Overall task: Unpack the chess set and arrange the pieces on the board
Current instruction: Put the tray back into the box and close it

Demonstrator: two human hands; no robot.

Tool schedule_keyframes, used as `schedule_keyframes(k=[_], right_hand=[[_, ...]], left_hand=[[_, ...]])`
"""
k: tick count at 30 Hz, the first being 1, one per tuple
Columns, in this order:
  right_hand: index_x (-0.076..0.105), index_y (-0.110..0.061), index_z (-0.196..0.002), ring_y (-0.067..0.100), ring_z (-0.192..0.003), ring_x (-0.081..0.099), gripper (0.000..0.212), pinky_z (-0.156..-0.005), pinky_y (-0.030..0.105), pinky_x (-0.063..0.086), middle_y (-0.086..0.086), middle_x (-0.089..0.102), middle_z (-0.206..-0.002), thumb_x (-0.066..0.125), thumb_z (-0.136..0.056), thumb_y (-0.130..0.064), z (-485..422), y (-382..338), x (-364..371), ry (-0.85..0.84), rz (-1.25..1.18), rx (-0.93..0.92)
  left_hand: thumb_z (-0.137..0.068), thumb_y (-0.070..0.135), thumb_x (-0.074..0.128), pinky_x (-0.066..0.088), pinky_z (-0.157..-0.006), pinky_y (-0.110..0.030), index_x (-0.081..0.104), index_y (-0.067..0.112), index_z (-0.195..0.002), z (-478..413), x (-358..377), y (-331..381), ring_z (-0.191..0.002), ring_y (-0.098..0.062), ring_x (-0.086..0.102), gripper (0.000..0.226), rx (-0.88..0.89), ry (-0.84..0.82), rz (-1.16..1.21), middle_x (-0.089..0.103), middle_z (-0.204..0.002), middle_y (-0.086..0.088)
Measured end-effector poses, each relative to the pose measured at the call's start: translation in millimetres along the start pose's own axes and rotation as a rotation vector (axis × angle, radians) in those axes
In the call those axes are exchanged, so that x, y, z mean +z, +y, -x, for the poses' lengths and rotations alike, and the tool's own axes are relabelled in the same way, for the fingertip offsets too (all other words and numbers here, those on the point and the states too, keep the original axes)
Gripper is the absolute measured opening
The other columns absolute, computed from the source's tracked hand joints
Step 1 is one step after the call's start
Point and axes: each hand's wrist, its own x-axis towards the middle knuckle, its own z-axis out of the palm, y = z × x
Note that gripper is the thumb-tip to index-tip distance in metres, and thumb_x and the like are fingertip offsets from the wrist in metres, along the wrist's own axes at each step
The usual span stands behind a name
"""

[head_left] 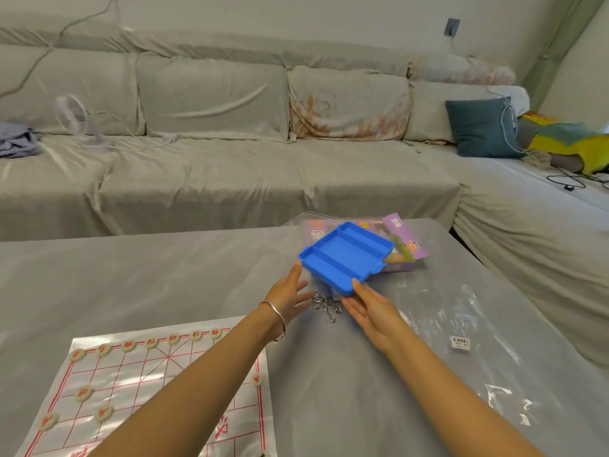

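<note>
Red-lined Chinese chess board (164,374) lies beside the left forearm, with round pale pieces (150,343) along its far row. Ahead, the left hand (290,291) and right hand (370,308) are spread flat, fingertips at the near edge of a blue three-compartment tray (346,252) atop a purple box (412,245).

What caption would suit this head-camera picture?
Open left hand and right hand flank an empty blue tray; chess pieces line the board nearby.

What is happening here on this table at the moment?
A person has the left hand and the right hand open at the near edge of an empty blue tray, which lies on a purple box. Round pieces already stand on the board at the lower left.
</note>
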Motion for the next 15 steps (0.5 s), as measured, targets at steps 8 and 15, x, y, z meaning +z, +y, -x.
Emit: schedule_keyframes(k=[8,15], right_hand=[[0.061,-0.010,-0.109,0.016,-0.091,0.069,0.022,-0.077,0.024,0.056,0.003,0.071,-0.101,0.056,-0.092,-0.022,53.1,11.4,17.9,-0.193,0.179,-0.007],[0.062,-0.014,-0.102,0.018,-0.092,0.063,0.021,-0.078,0.026,0.053,0.010,0.064,-0.114,0.061,-0.088,-0.030,28.9,1.4,-6.5,0.046,0.349,-0.087]], left_hand=[[-0.091,0.029,0.055,0.059,-0.061,-0.028,0.049,0.009,-0.126,14.8,-16.9,-3.9,-0.100,-0.026,0.063,0.041,0.188,0.081,0.243,0.060,-0.120,-0.012],[-0.093,0.024,0.050,0.058,-0.069,-0.036,0.044,0.017,-0.124,26.1,-70.6,6.8,-0.099,-0.027,0.061,0.032,0.261,0.230,0.232,0.058,-0.115,-0.010]])
